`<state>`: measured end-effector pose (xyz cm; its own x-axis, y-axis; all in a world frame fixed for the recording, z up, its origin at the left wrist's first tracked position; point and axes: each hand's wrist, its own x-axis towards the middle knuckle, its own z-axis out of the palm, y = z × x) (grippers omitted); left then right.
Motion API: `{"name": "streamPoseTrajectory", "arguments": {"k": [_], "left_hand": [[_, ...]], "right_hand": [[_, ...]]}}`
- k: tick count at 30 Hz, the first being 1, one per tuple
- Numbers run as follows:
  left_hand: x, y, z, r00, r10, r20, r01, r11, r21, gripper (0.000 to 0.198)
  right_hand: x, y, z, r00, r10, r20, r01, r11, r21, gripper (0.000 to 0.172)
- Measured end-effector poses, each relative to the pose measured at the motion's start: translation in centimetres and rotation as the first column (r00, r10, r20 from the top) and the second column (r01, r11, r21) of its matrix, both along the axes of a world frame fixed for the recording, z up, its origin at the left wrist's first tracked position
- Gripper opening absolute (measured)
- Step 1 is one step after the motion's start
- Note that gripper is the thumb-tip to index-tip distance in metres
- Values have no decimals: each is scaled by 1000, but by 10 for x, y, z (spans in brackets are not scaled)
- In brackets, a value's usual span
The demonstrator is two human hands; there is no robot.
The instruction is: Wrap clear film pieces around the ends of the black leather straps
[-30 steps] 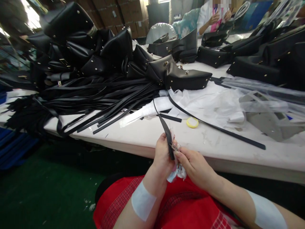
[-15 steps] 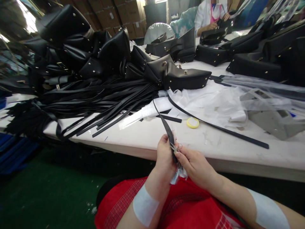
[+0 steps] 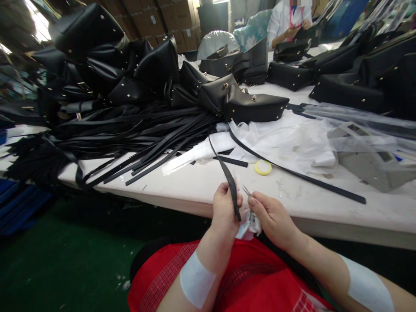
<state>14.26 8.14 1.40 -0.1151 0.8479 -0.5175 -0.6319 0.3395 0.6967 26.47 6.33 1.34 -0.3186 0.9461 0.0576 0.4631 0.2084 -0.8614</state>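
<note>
My left hand (image 3: 225, 206) is closed round a narrow black strap (image 3: 229, 180), whose short end hangs past the fingers while the long part runs up onto the table. Just right of it, my right hand (image 3: 273, 216) pinches small metal snips (image 3: 246, 190), two thin tips slightly apart and pointing up and left. The tips stand clear of the strap. A crumpled pale blue and white scrap (image 3: 250, 225) hangs below the fingers of my right hand; what fixes it there is hidden.
Across the white table (image 3: 182, 186) lie a heap of black straps (image 3: 146, 130), black bags (image 3: 253, 104), white sheets (image 3: 292, 134), a yellow tape roll (image 3: 263, 167), another strap (image 3: 312, 178) and a grey device (image 3: 367, 156) under clear plastic. Opposite, a person (image 3: 286, 21) handles a bag.
My right hand has moved a little right and away from the strap, bringing the snips' tips off it and into view. My left hand still grips the strap in nearly the same place.
</note>
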Motion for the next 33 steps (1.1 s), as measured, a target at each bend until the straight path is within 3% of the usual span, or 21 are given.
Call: {"name": "streamPoseTrajectory", "arguments": {"k": [5, 10, 14, 18, 22, 25, 29, 31, 33], "left_hand": [[-2, -1, -2, 1000, 3, -30, -3, 1000, -1, 46], [-2, -3, -3, 996, 15, -84, -17, 1000, -25, 43], [0, -2, -9, 983, 92, -157, -90, 996, 18, 38], [2, -2, -14, 981, 153, -121, -147, 987, 58, 41], [0, -6, -7, 990, 136, 46, -139, 986, 92, 45], [-3, -9, 1, 987, 143, 79, -149, 986, 80, 41], [-7, -13, 9, 992, 90, 91, -97, 993, 69, 29], [-9, -16, 12, 994, 63, 92, -72, 992, 102, 27], [-13, -19, 15, 996, -2, 94, -10, 991, 134, 29]], "right_hand": [[11, 7, 1, 998, -61, 31, 60, 998, 25, 43], [10, -2, 7, 987, 38, 155, -40, 999, 9, 36], [2, -14, 5, 979, 82, 189, -82, 997, -9, 27], [2, -15, 0, 997, 48, 66, -46, 998, -42, 30], [8, -9, -1, 977, 0, -213, -59, 961, -270, 34], [10, -7, -1, 952, -19, -306, -93, 934, -346, 34], [11, -6, -1, 940, 0, -342, -122, 934, -336, 34], [12, -7, 0, 971, 21, -239, -87, 960, -267, 32], [14, -8, 2, 999, 18, -41, -23, 993, -112, 25]]}}
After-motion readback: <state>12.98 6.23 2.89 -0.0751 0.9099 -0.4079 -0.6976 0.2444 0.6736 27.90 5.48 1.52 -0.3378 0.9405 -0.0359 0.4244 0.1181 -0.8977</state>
